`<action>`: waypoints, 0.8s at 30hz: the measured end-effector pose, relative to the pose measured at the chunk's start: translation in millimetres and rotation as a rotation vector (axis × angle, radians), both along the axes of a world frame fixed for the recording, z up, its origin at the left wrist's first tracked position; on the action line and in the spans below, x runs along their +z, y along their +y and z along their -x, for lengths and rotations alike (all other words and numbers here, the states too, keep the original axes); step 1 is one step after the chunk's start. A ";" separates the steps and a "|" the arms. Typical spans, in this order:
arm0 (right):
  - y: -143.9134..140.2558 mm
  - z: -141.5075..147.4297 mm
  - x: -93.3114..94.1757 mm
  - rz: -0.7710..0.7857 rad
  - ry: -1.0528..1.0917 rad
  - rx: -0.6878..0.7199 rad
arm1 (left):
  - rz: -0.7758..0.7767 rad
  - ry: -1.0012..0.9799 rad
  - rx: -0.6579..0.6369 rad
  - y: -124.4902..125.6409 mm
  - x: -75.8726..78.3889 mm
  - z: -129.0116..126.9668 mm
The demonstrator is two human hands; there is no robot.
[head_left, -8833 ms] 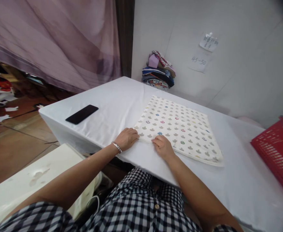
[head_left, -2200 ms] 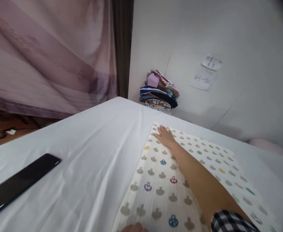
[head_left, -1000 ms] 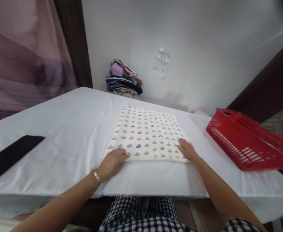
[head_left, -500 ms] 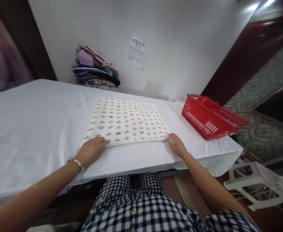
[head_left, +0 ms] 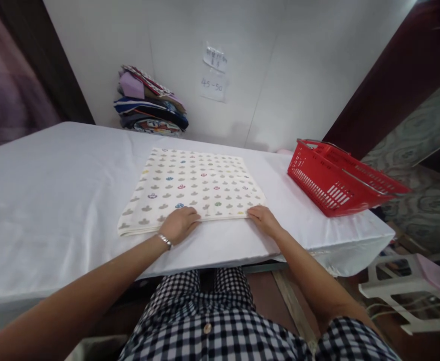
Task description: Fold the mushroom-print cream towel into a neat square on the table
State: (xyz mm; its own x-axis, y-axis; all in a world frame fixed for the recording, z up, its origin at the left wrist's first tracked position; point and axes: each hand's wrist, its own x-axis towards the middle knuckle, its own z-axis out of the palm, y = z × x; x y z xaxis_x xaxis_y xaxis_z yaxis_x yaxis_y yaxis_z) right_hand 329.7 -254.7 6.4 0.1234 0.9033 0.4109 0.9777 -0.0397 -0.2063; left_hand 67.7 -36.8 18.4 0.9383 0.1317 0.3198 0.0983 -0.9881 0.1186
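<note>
So we're sitting at the white-covered table [head_left: 54,190] with the patterned cloth [head_left: 193,183] already folded into a flat, tidy square in front of us, lying near the table's front edge, so most of the folding is looking done. Our left hand [head_left: 178,224] is resting palm-down with loose fingers on the cloth's near edge around the middle, and our right hand [head_left: 262,218] is lying flat and open at the near right corner, neither one gripping anything. We're guessing one more fold or a final smoothing is left, with the red basket [head_left: 340,180] sitting off to the right and the stack of folded fabrics [head_left: 148,103] against the wall.
</note>
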 end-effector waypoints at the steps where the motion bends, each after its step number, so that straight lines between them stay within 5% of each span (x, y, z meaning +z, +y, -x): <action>1: 4.1 1.0 0.0 0.000 0.003 0.005 | 0.011 0.011 0.002 -4.2 -0.5 -10.0; 7: 12.3 2.6 -4.9 0.008 -0.004 0.003 | 0.030 0.025 0.046 -18.1 -6.1 -41.8; 17: 9.8 8.1 -10.2 -0.072 0.066 -0.043 | 0.038 -0.016 0.089 -17.0 -12.5 -46.6; 24: 8.3 14.3 -10.3 -0.111 0.013 -0.091 | 0.065 -0.058 -0.010 -15.3 -16.5 -44.6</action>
State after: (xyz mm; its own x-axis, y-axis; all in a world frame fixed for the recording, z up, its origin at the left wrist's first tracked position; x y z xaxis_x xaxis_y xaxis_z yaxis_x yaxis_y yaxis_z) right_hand 315.4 -246.4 -3.8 0.2090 0.8372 0.5054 0.9682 -0.1044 -0.2273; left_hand 112.4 -52.1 1.9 0.9198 0.1445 0.3648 0.0793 -0.9790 0.1877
